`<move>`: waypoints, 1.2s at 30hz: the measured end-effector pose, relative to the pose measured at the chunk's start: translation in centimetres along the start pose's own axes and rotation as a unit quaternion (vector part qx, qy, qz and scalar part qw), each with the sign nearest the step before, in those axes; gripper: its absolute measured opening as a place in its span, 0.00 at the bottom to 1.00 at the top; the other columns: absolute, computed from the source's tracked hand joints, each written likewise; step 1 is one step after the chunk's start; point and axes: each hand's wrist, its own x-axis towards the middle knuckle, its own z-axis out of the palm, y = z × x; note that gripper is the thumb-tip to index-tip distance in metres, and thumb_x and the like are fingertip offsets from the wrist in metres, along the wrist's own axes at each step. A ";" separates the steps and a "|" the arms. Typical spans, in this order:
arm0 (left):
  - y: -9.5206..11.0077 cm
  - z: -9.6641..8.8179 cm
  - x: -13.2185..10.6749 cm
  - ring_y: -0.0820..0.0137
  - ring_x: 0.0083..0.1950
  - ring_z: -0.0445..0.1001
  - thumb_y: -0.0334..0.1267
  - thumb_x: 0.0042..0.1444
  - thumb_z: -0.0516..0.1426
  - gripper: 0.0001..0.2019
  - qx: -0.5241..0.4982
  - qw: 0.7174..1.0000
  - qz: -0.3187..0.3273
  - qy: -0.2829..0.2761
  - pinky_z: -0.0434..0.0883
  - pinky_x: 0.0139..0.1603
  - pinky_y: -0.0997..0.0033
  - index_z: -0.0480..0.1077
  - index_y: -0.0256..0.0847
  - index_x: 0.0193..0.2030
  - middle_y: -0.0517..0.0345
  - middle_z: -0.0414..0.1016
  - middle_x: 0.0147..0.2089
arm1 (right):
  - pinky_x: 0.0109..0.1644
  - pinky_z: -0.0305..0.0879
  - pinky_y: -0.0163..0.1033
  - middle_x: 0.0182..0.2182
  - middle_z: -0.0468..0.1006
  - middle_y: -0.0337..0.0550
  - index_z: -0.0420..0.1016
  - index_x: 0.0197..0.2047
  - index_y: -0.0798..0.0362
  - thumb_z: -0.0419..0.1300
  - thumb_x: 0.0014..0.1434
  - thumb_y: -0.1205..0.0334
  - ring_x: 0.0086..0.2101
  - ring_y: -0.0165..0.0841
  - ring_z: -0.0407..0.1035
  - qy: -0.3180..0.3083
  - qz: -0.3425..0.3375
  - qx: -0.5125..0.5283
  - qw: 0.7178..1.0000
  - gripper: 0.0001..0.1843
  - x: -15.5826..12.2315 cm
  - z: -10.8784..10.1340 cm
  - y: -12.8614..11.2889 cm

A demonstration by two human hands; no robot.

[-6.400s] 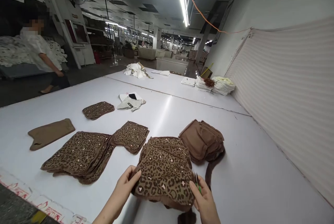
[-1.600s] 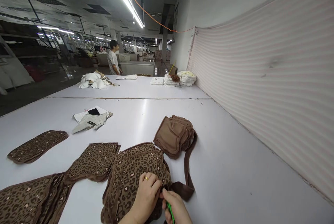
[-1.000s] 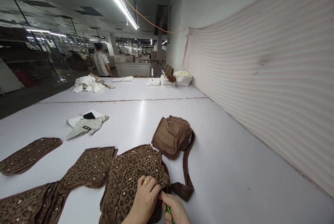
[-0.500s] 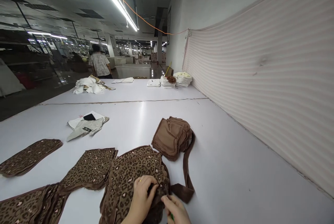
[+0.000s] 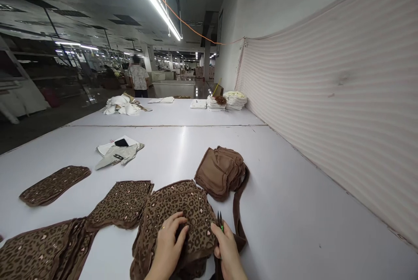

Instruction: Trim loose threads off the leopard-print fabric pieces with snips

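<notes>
A stack of brown leopard-print fabric pieces (image 5: 199,206) lies in front of me at the table's near edge. My left hand (image 5: 171,236) rests on top of it, fingers a little bent and thumb apart, pressing on the print. At the stack's right edge my right hand (image 5: 225,241) is closed around small thread snips (image 5: 220,220) with green on the handle. Their dark blades point up and away from me, slightly apart. The right thumb and fingers are at the fabric's edge; whether they also pinch it I cannot tell.
A folded plain brown stack (image 5: 219,171) with a brown strip (image 5: 240,210) trailing from it lies beyond my right hand. More leopard-print piles (image 5: 120,204) lie left. White cloth with a dark phone-like object (image 5: 121,142) sits farther off. A person (image 5: 139,77) stands beyond the table.
My right hand has turned so the snips' blades now show pointing up. My left hand has moved back from the stack's right edge, its fingers spreading on the print. The view has shifted slightly left.
</notes>
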 end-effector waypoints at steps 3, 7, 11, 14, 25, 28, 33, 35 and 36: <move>-2.6 -2.1 -2.3 0.54 0.54 0.69 0.54 0.54 0.51 0.20 0.058 0.993 -0.078 0.070 0.64 0.57 0.48 0.69 0.42 0.45 0.45 0.71 0.51 | 0.16 0.39 0.29 0.21 0.68 0.32 0.70 0.38 0.52 0.66 0.41 0.51 0.15 0.19 0.50 0.011 -0.015 -0.024 1.000 0.22 0.0 -0.8 0.8; -4.5 -4.4 -5.3 0.52 0.45 0.73 0.62 0.47 0.52 0.25 0.065 0.969 -0.236 0.042 0.69 0.46 0.54 0.63 0.42 0.40 0.48 0.74 0.40 | 0.17 0.34 0.29 0.19 0.66 0.28 0.68 0.39 0.52 0.64 0.42 0.53 0.13 0.16 0.42 -0.003 -0.030 -0.043 0.999 0.21 -0.2 -1.8 1.6; -4.2 -5.0 -5.9 0.58 0.34 0.74 0.58 0.50 0.49 0.18 0.042 0.958 -0.282 -0.044 0.68 0.36 0.63 0.58 0.46 0.37 0.59 0.72 0.31 | 0.17 0.36 0.30 0.21 0.67 0.30 0.68 0.38 0.51 0.64 0.43 0.51 0.13 0.17 0.44 0.001 -0.004 -0.072 0.997 0.20 -0.5 -2.4 1.5; -3.7 -5.3 -5.6 0.62 0.31 0.73 0.56 0.51 0.47 0.15 0.014 0.957 -0.285 -0.059 0.66 0.34 0.66 0.56 0.47 0.35 0.63 0.69 0.26 | 0.17 0.41 0.30 0.23 0.69 0.33 0.68 0.36 0.51 0.66 0.42 0.48 0.14 0.18 0.47 0.008 0.016 -0.084 0.996 0.21 -1.1 -2.4 0.9; -2.8 -10.1 -5.6 0.72 0.26 0.62 0.57 0.54 0.51 0.18 -0.216 0.936 -0.274 -0.038 0.60 0.30 0.73 0.54 0.45 0.26 0.68 0.59 0.22 | 0.17 0.40 0.29 0.20 0.63 0.29 0.70 0.41 0.53 0.66 0.44 0.42 0.15 0.18 0.45 -0.026 -0.082 -0.140 0.986 0.27 -5.7 -0.4 -1.7; -3.2 -13.7 -6.2 0.72 0.29 0.68 0.54 0.54 0.54 0.16 -0.479 0.816 -0.320 -0.045 0.65 0.31 0.73 0.59 0.44 0.29 0.66 0.66 0.27 | 0.15 0.39 0.29 0.19 0.64 0.29 0.69 0.44 0.53 0.67 0.43 0.43 0.14 0.17 0.45 -0.042 -0.087 -0.145 0.985 0.30 -7.0 1.9 -1.2; -7.2 -20.9 -7.3 0.64 0.39 0.77 0.43 0.53 0.59 0.14 -0.664 0.643 -0.381 0.010 0.72 0.41 0.63 0.67 0.38 0.42 0.53 0.78 0.37 | 0.13 0.42 0.29 0.15 0.65 0.30 0.70 0.44 0.53 0.71 0.37 0.44 0.10 0.19 0.47 -0.109 -0.015 -0.154 0.982 0.34 -7.5 9.8 1.9; -9.7 -24.1 -7.0 0.63 0.40 0.78 0.41 0.53 0.59 0.12 -0.677 0.621 -0.393 0.050 0.73 0.42 0.62 0.67 0.36 0.41 0.51 0.79 0.36 | 0.12 0.46 0.30 0.15 0.66 0.30 0.71 0.45 0.53 0.72 0.36 0.46 0.10 0.21 0.51 -0.135 -0.006 -0.156 0.978 0.34 -7.6 14.4 3.4; -10.9 -25.8 -6.8 0.63 0.39 0.78 0.40 0.53 0.58 0.11 -0.667 0.632 -0.387 0.070 0.74 0.42 0.62 0.67 0.35 0.40 0.51 0.79 0.35 | 0.13 0.51 0.30 0.17 0.69 0.32 0.71 0.45 0.53 0.72 0.36 0.48 0.12 0.23 0.56 -0.143 -0.012 -0.151 0.978 0.34 -7.8 16.9 4.0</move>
